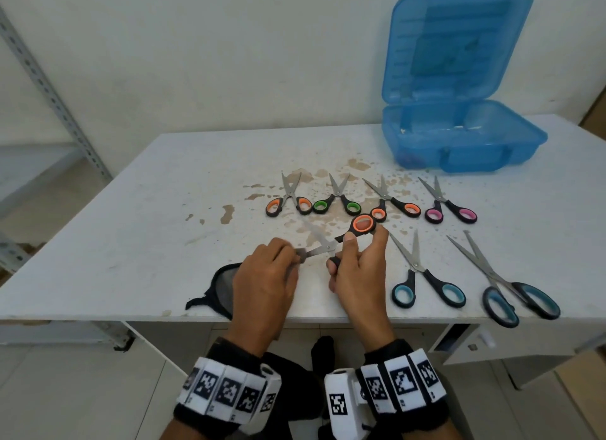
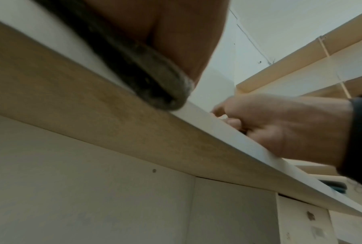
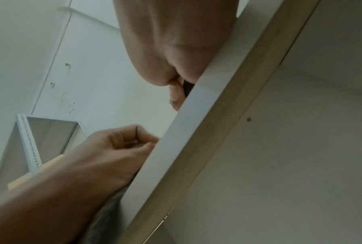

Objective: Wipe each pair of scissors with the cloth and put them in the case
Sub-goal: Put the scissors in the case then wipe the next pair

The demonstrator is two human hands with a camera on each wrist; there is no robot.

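My right hand (image 1: 347, 252) grips a pair of orange-handled scissors (image 1: 362, 224) by the handles, blades spread and pointing left. My left hand (image 1: 293, 259) pinches the dark grey cloth (image 1: 216, 288) around the lower blade; the rest of the cloth trails onto the table by the front edge. The blue case (image 1: 459, 138) stands open at the back right, lid upright. In the left wrist view the cloth (image 2: 150, 79) hangs under my palm and the right hand (image 2: 280, 125) shows beyond the table edge. In the right wrist view the left hand (image 3: 121, 145) is curled.
On the white table (image 1: 131, 226) lie several more scissors: orange (image 1: 288, 203), green (image 1: 336, 203), orange (image 1: 393, 203), pink (image 1: 449, 206), light blue (image 1: 423, 282) and a large teal pair (image 1: 511, 285) at the front edge. A metal shelf frame (image 1: 49, 88) stands at the left.
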